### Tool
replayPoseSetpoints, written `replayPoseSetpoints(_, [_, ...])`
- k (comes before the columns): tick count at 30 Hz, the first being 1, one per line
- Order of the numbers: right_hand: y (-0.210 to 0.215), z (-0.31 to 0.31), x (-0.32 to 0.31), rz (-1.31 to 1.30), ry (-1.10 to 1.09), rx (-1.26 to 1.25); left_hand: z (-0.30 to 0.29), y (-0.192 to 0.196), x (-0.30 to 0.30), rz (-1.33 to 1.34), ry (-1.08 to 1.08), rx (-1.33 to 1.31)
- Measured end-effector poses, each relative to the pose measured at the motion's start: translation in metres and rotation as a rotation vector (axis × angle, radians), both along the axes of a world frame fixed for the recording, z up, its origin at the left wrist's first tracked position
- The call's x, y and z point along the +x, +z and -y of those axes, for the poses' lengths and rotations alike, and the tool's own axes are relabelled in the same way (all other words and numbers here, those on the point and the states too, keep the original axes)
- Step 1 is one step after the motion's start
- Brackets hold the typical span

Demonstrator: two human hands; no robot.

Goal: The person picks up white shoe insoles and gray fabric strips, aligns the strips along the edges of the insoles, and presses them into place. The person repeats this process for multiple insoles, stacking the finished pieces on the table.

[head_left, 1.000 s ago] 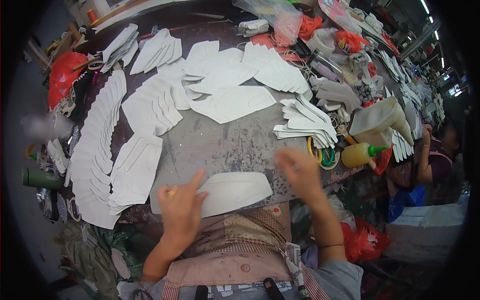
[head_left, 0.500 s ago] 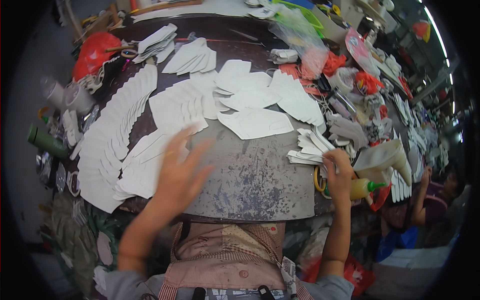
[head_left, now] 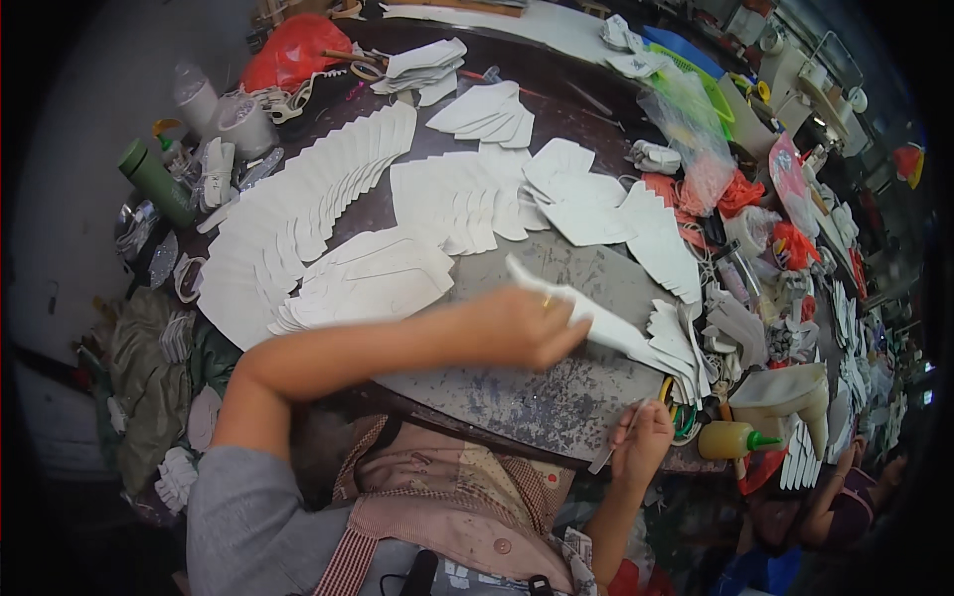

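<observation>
My left hand (head_left: 537,328) reaches across to the right over the grey worn board (head_left: 497,402), fingers closed on a white shaped flat piece (head_left: 608,328). The piece is seen nearly edge-on, and its right end meets a small fanned pile of white pieces (head_left: 681,348). Near the board's front edge, my right hand (head_left: 644,437) is closed in a pinch on a thin pale flat strip (head_left: 601,459); its exact kind is unclear. Left of my left hand lies an overlapped stack of white pieces (head_left: 378,273), with a long fanned row (head_left: 298,199) beyond it.
More white pieces (head_left: 586,209) overlap behind the board. At right stand a yellow glue bottle with a green tip (head_left: 730,440), scissors with a yellow handle (head_left: 668,389) and a cream curved form (head_left: 785,392). A green flask (head_left: 154,179) stands far left. Another person (head_left: 845,497) sits at right.
My left hand has moved right and taken the front white piece off the board. My right hand has drawn back from the small pile, now with the thin strip showing. The view has shifted and tilted.
</observation>
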State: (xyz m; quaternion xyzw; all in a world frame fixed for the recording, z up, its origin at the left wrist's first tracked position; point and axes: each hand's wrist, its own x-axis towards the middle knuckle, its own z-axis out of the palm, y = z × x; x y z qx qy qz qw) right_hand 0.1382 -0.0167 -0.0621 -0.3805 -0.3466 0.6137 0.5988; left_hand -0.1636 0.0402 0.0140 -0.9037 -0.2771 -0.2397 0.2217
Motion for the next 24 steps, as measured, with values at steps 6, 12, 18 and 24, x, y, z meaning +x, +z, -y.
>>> replayPoseSetpoints(6, [0.015, -0.007, -0.003, 0.215, 0.116, -0.024, 0.143, -0.029, -0.003, -0.044, 0.082, -0.303])
replayPoseSetpoints(12, [0.084, -0.033, -0.068, 0.857, 0.452, 0.132, 0.138, -0.043, 0.003, 0.416, 0.272, -0.608])
replayPoseSetpoints(18, [0.057, -0.064, -0.094, 0.919, 0.755, -0.040, 0.142, -0.060, 0.005, 0.301, 0.297, -0.597])
replayPoseSetpoints(24, [0.053, -0.062, -0.093, 0.885, 0.758, -0.101, 0.138, -0.058, 0.011, 0.187, 0.358, -0.566])
